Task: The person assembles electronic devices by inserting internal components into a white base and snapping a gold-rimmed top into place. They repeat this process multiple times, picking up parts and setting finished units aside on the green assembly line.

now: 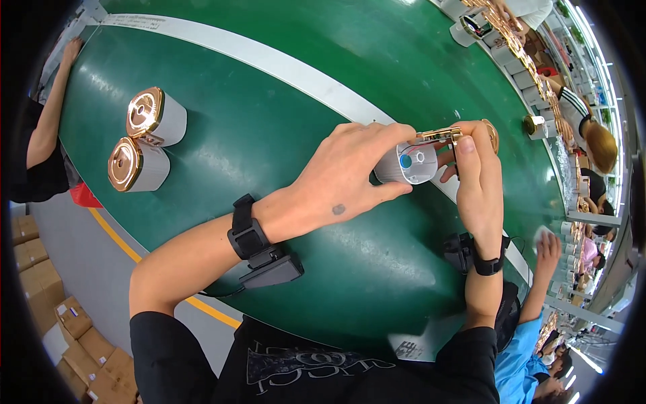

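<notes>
My left hand [340, 165] grips a white hollow plastic housing [421, 175], tilted so that its open end faces me. Inside it I see a blue round spot and a pale post. My right hand [479, 195] holds a gold-coloured cover [494, 137] at the far side of that opening, its thumb laid along the edge. Thin reddish wires show between the cover and the housing. The cover's far part is hidden behind my right fingers. Left of my hands stand two white units with shiny gold tops, one [176, 122] touching the other [157, 168].
The green table [222, 128] carries a pale strip [282, 64] that runs past the housing. A co-worker's arm [50, 121] rests at the left edge; another's hand [548, 249] holds something white at the right. Rows of white-and-gold units [518, 67] line the far right. Cardboard boxes [74, 316] lie lower left.
</notes>
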A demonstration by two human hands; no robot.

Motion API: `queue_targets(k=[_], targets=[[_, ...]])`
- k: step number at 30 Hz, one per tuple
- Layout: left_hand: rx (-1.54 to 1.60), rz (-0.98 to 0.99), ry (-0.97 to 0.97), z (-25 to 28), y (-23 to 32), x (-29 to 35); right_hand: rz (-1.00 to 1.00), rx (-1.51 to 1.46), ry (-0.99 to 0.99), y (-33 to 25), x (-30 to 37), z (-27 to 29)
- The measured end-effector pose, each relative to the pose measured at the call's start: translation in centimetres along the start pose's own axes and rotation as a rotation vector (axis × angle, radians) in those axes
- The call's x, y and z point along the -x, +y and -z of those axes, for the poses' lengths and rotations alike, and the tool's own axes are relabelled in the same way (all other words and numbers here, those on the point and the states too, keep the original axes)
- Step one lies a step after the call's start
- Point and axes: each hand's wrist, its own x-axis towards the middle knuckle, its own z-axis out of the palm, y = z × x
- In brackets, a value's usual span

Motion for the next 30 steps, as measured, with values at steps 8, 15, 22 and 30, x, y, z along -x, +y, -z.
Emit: queue_targets(k=[8, 15, 22, 30], targets=[[0.021, -0.044, 0.010, 0.3, 0.0, -0.2, -0.039, 0.053, -0.022, -0.3, -0.4, 0.6], [-0.070, -0.122, 0.034, -0.1, 0.0, 0.1, -0.055, 0.019, 0.033, -0.4, -0.2, 0.2], [-0.178, -0.104, 0.001, 0.1, 0.5, 0.3, -0.035, 0.134, 0.040, 0.2, -0.2, 0.3], [0.031, 0.015, 0.019, -0.3, 0.4, 0.3, -0.005, 0.121, 0.025, 0.5, -0.5, 0.3]])
